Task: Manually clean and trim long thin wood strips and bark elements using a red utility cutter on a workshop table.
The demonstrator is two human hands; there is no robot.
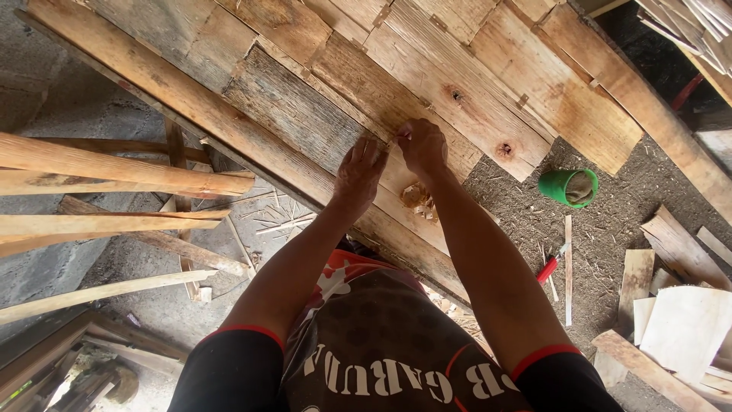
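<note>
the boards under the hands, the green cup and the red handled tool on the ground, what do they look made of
Boards: raw, unfinished wood, with visible grain, knots and weathered grey patches. Green cup: probably plastic, smooth with an even bright colour. Red-handled tool: handle looks like plastic; its other end is too small to tell. Both hands rest on the boards.

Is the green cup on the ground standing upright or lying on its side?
Lying on its side. The green cup rests on the dirt floor with its open mouth facing sideways to the right, showing its inside.

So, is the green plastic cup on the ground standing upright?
No, the green plastic cup lies tipped on its side on the dirt ground, its open mouth facing right.
</note>
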